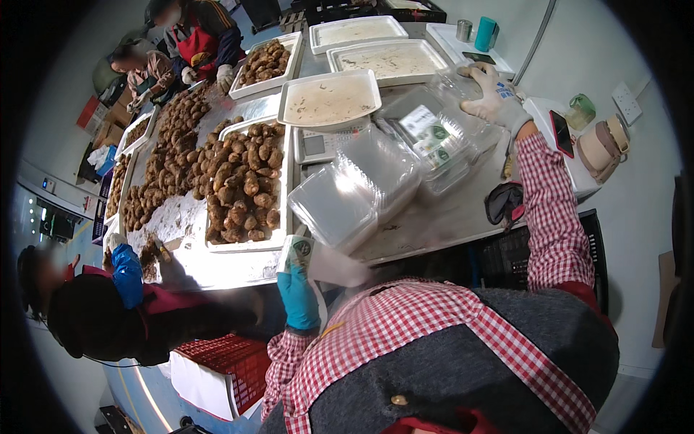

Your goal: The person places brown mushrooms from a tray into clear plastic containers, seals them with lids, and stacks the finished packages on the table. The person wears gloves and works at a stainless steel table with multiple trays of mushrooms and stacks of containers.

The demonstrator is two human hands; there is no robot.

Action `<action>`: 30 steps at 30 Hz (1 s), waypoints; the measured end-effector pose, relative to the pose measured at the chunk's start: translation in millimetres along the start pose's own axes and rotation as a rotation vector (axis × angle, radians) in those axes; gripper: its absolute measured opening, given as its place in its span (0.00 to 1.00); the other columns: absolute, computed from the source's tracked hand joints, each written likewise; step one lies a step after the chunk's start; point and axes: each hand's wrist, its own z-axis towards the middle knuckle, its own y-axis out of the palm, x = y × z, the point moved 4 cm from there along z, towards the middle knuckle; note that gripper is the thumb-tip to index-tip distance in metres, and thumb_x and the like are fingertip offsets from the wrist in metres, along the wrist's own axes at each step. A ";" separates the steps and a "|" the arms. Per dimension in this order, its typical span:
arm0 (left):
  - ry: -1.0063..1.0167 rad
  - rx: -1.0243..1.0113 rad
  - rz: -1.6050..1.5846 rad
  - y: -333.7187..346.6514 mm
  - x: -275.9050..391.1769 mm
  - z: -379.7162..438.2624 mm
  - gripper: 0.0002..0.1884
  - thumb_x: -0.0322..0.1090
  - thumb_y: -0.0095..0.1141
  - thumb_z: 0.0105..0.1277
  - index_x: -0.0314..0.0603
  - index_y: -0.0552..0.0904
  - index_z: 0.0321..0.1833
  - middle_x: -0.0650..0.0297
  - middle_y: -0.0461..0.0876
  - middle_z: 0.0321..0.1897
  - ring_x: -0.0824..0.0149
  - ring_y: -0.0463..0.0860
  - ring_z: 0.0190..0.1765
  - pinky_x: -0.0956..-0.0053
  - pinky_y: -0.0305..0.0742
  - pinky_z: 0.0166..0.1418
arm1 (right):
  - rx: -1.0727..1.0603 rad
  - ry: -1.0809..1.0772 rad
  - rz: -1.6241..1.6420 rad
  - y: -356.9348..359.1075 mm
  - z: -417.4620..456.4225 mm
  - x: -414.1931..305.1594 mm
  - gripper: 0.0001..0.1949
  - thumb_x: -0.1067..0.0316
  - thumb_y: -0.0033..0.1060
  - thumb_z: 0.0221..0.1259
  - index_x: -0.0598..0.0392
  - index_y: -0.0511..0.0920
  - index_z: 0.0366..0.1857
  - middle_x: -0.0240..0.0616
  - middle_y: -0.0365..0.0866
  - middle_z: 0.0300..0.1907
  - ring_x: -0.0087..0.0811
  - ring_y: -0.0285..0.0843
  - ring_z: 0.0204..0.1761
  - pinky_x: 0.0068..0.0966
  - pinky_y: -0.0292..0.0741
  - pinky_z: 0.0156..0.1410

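Observation:
My left hand (299, 295), in a teal glove, holds a roll of labels (297, 254) at the near table edge; a pale strip hangs from it, blurred. My right hand (492, 96), in a white knit glove, reaches to the far right with thumb and fingers apart around the edge of clear plastic containers (447, 81); whether it grips them I cannot tell. Nested clear containers (379, 168) lie between the hands, and a labelled one (425, 133) sits behind them. Left of these, a white tray (289, 206) holds brown tubers (252, 173), beside a digital scale (314, 145) under another tray (331, 100).
More tubers (168, 152) are heaped on the metal table. White trays (358, 33) stand at the back. Co-workers (198, 40) stand at the far left, one person (92, 314) close on my left. A phone (561, 133) and beige cup (599, 149) are at right; a red crate (246, 369) is below.

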 end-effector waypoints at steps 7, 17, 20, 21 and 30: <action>-0.176 -0.095 -0.237 14.9 -6.4 -11.4 0.28 0.46 0.54 0.75 0.30 0.74 0.69 0.49 0.81 0.61 0.55 0.82 0.61 0.58 0.76 0.67 | -0.261 0.201 0.020 114.4 -3.6 62.8 0.44 0.36 0.66 0.50 0.42 0.67 0.74 0.50 0.58 0.76 0.58 0.60 0.74 0.49 0.58 0.80; -0.099 -0.161 0.015 46.0 2.6 -29.5 0.29 0.41 0.56 0.76 0.28 0.70 0.73 0.50 0.74 0.71 0.57 0.74 0.72 0.61 0.68 0.75 | -0.111 -0.694 0.884 47.1 -56.8 -145.8 0.19 0.51 0.62 0.68 0.58 0.83 0.48 0.50 0.85 0.44 0.43 0.82 0.49 0.38 0.77 0.57; 0.007 -0.107 0.000 49.4 17.1 -36.5 0.27 0.40 0.55 0.77 0.29 0.70 0.72 0.50 0.75 0.69 0.59 0.75 0.70 0.62 0.69 0.74 | -0.402 -1.011 0.950 62.0 -113.7 -234.7 0.24 0.46 0.64 0.67 0.61 0.81 0.47 0.47 0.82 0.41 0.45 0.79 0.44 0.39 0.76 0.52; 0.022 -0.084 -0.009 47.8 23.5 -38.1 0.27 0.40 0.55 0.78 0.29 0.71 0.72 0.51 0.76 0.68 0.59 0.76 0.69 0.62 0.70 0.74 | -0.197 -1.161 1.067 59.8 -125.5 -253.3 0.18 0.53 0.65 0.67 0.61 0.81 0.44 0.46 0.79 0.36 0.42 0.77 0.41 0.38 0.75 0.51; -0.176 -0.061 -0.455 9.6 64.6 -28.6 0.28 0.46 0.41 0.81 0.35 0.63 0.77 0.48 0.76 0.67 0.51 0.79 0.66 0.54 0.76 0.70 | -0.549 -1.063 1.028 116.3 -169.5 -289.9 0.11 0.66 0.64 0.61 0.61 0.76 0.26 0.45 0.79 0.32 0.48 0.78 0.39 0.41 0.74 0.51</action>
